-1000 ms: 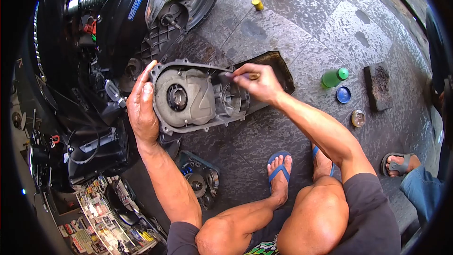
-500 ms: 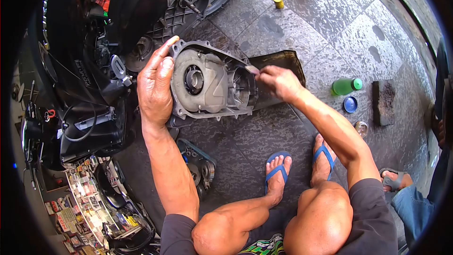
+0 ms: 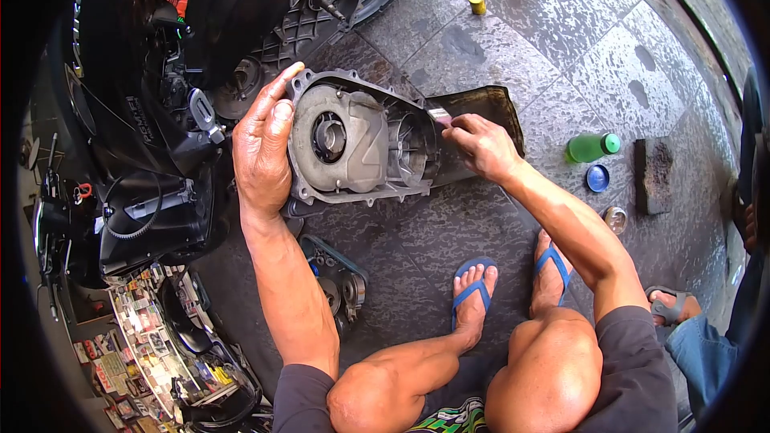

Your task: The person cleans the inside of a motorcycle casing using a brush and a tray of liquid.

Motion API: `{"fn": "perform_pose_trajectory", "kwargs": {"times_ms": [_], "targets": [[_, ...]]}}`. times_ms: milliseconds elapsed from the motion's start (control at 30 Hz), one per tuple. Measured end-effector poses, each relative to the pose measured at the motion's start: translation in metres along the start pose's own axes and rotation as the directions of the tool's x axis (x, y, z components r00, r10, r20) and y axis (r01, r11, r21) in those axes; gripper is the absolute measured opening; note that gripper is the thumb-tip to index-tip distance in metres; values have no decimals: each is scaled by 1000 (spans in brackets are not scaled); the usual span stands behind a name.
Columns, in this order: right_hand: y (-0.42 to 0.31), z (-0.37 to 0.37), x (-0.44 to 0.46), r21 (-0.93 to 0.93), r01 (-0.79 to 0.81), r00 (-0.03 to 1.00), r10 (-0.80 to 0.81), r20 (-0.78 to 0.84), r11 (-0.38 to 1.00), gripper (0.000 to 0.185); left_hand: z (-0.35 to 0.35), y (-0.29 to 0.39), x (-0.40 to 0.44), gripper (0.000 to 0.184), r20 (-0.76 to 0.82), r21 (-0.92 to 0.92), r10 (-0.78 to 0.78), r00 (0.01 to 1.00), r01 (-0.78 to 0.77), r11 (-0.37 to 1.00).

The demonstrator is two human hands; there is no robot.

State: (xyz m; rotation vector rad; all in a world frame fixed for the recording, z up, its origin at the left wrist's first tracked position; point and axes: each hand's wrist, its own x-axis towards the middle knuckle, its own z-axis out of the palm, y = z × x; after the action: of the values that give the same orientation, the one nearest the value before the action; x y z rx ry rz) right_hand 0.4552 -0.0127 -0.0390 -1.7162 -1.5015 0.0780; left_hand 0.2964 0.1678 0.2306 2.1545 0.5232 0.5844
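A grey metal scooter crankcase cover (image 3: 361, 156) is tilted up in front of me, its ribbed inner side and round bearing hole showing. My left hand (image 3: 265, 144) grips its left end, thumb near the rim and fingers reaching up to the top corner. In my right hand (image 3: 484, 147) is a small paintbrush (image 3: 440, 116) with pale bristles and a pinkish handle, pinched between thumb and fingers. The bristles are at the cover's upper right rim; whether they touch it I cannot tell. Behind the cover's right end lies a dark, dirty tray (image 3: 505, 112).
A partly dismantled black scooter (image 3: 136, 120) stands at the left. A tray of parts (image 3: 341, 281) sits below the cover. To the right are a green bottle (image 3: 589, 147), a blue lid (image 3: 597, 178) and a dark block (image 3: 654, 175). Another person's foot (image 3: 670, 305) is at far right.
My right hand has moved slightly to the right and the brush has swung, so more of its bristles shows. My left hand and the cover stay almost in place.
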Motion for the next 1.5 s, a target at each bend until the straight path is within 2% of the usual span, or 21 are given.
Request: {"fn": "perform_pose_trajectory", "kwargs": {"times_ms": [133,200,267,367,433,467,533,633,733,800,833,933,967,1067,1100,1133,1200,1267,1400,1467,1500], "targets": [[-5,-5,-4,149,-29,995,42,-89,988,28,-3,0,-3,45,7,-5,-12,1000,12,1000],[-7,-8,-8,129,-283,950,260,171,950,24,-6,-2,-1,45,15,12,-19,1000,18,1000],[-9,-3,-4,315,-46,999,53,-13,948,23,-2,1,1,45,20,25,2,1000,-3,1000],[-13,10,1,244,54,982,-8,-187,968,25,1,1,-2,45,4,-33,-21,1000,21,999],[-15,18,0,113,-223,963,202,177,968,25,-2,2,0,46,35,28,-34,999,33,999],[-17,17,0,229,-169,974,126,190,959,25,-1,1,2,46,41,29,-30,999,29,999],[-18,23,1,296,-101,989,128,-75,950,24,2,1,0,46,24,30,39,999,-40,999],[-27,25,-1,166,-311,946,288,151,936,21,1,3,0,46,39,5,-8,999,8,1000],[-23,34,0,368,-281,941,329,-75,887,20,4,6,2,46,49,0,-13,999,13,1000],[-13,22,-3,234,-451,892,431,136,861,18,3,6,1,45,32,10,-2,999,2,1000],[-10,20,-12,386,-437,898,421,129,813,16,1,5,1,45,34,67,15,999,-17,998],[-12,-5,-24,117,-490,869,495,-19,864,19,3,15,1,44,39,118,-27,999,22,993],[-8,-6,-27,-72,-508,857,512,55,858,21,4,21,0,43,40,114,-82,996,77,990],[-13,-7,-18,189,-315,944,288,158,930,21,6,27,3,43,71,163,-96,993,84,983],[-14,-7,-9,296,-132,988,100,120,946,22,7,27,3,43,76,162,-97,992,84,983],[-17,0,2,357,80,995,-51,-91,931,24,7,27,3,42,81,180,-105,991,89,980],[-9,14,11,172,74,978,-38,-207,982,23,7,27,4,42,87,204,-110,990,91,975],[-15,25,4,132,-173,982,161,97,976,18,10,27,8,41,57,314,-7,998,-11,949],[-18,40,-1,307,-110,940,200,-277,945,18,14,26,2,40,32,183,-47,998,40,982],[-27,41,-9,192,-312,950,304,69,930,18,14,28,1,41,36,179,-51,998,44,983],[-29,42,-9,317,-252,965,262,13,914,18,14,30,0,41,31,168,-77,997,71,983]]}}
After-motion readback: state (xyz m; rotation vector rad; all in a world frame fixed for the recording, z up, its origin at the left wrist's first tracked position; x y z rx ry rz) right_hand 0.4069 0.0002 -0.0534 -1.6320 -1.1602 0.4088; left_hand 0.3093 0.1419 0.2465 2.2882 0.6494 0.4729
